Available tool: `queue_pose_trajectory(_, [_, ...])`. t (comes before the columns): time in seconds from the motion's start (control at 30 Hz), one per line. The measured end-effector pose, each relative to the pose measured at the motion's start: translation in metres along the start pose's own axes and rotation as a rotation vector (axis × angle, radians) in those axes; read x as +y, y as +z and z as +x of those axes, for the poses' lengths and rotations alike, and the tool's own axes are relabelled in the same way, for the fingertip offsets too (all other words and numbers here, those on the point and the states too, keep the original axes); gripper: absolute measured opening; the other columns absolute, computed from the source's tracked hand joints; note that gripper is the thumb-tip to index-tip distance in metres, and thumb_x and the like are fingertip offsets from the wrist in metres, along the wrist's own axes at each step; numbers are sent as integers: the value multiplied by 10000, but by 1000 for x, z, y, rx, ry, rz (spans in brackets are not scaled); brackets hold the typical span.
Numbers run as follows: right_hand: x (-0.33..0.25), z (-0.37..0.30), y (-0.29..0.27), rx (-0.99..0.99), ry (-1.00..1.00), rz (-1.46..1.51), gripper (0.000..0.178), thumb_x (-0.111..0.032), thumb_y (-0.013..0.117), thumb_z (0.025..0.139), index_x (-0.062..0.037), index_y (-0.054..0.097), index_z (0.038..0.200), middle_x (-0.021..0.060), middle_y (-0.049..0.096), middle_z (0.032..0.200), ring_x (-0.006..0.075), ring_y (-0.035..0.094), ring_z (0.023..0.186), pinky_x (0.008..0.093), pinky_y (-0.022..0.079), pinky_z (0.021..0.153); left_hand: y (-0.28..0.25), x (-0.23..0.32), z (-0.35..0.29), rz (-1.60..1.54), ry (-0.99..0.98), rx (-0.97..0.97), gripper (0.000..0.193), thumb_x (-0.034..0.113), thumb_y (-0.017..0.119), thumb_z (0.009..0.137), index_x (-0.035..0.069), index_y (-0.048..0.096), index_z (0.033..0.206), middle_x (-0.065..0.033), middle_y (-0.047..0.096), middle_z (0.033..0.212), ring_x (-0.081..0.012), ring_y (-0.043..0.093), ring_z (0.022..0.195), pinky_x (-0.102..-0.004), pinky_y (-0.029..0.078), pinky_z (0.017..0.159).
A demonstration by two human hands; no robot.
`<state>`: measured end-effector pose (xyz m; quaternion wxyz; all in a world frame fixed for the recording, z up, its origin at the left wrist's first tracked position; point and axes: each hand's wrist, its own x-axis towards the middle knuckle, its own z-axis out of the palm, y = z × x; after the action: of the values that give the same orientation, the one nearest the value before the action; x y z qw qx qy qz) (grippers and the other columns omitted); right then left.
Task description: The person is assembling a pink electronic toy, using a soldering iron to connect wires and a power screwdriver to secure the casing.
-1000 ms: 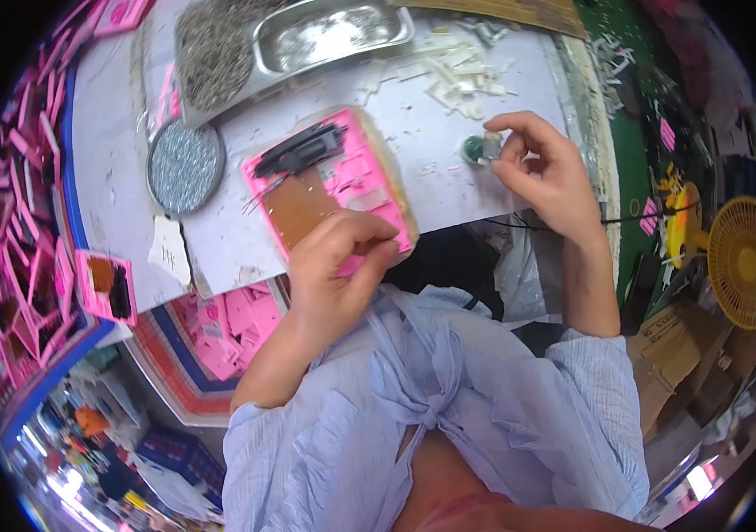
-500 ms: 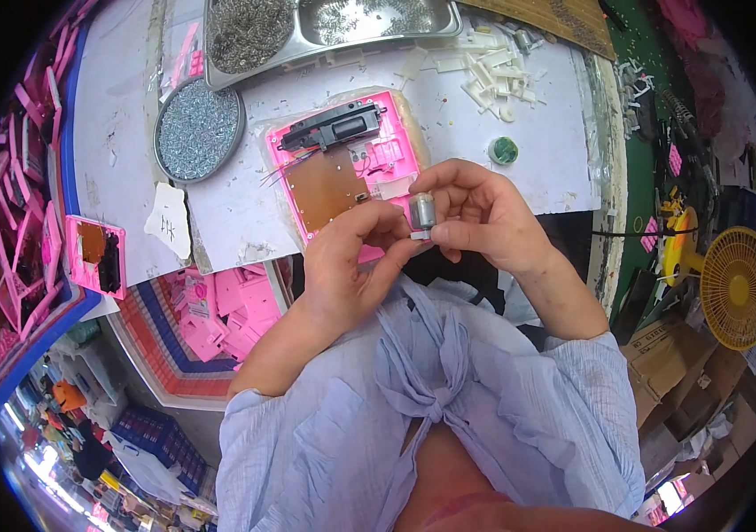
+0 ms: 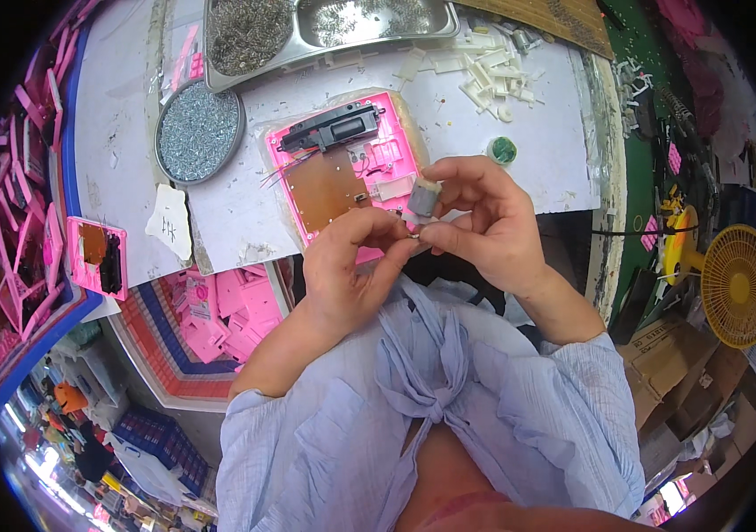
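In my right hand is a small silver cylinder with a pale end, like a little motor. It sits tilted between my bent fingers. My left hand is closed in a pinch right beside it. The left fingertips meet the right thumb at a tiny piece too small to make out. Just beyond my hands lies a pink plastic housing on a padded wrapped base. It carries a brown board, a black long part and several thin wires.
A round dish of screws stands at the left. Behind is a steel tray of small metal parts. White plastic pieces and a green-filled pot lie to the right. Pink parts fill a box below the table edge. A yellow fan is far right.
The silver cylinder has tipped from upright to a slant and risen slightly in my right fingers. My left hand stays nearly where it was, still pinching.
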<state>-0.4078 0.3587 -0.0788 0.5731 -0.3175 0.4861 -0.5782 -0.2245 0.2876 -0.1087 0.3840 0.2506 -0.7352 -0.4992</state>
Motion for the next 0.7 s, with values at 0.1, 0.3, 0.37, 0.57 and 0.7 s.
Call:
queue_pose_trajectory(0.1, [0, -1, 1, -18, -40, -53, 507, 132, 682, 858, 5, 554, 1333, 78, 624, 1124, 120, 620, 969, 246, 614, 796, 1, 1, -1, 45, 27, 9, 329, -28, 816, 796, 15, 612, 1051, -87, 695, 837, -189, 694, 694, -297, 552, 616])
queue_pose_trajectory(0.3, [1, -3, 3, -6, -62, -114, 441, 135, 663, 869, 21, 616, 1292, 72, 637, 1159, 104, 602, 968, 231, 598, 791, -1, 6, 5, 162, 122, -16, 347, -12, 831, 771, 26, 614, 1039, -95, 695, 834, -226, 673, 674, -326, 526, 598])
queue_pose_trajectory(0.37, [2, -4, 2, -12, -89, -136, 427, 129, 663, 873, 21, 626, 1284, 72, 640, 1168, 103, 601, 961, 234, 590, 786, -1, 6, 4, 168, 126, -15, 351, -11, 832, 768, 26, 614, 1041, -94, 695, 833, -226, 676, 680, -325, 525, 600])
queue_pose_trajectory(0.57, [5, 0, -3, 98, -213, -167, 403, 111, 686, 863, 13, 658, 1253, 68, 656, 1159, 104, 610, 959, 246, 567, 788, 3, 3, -6, 22, -36, 32, 333, -55, 795, 811, 10, 594, 1068, -95, 701, 869, -172, 696, 760, -297, 558, 660])
queue_pose_trajectory(0.7, [-2, 0, -22, 114, -343, -551, 390, 69, 742, 836, -1, 689, 1215, 58, 675, 1057, 117, 630, 944, 275, 524, 863, -1, 3, -10, -157, -127, -7, 430, -105, 735, 857, 11, 491, 1191, -112, 665, 1000, -155, 680, 913, -287, 572, 783])
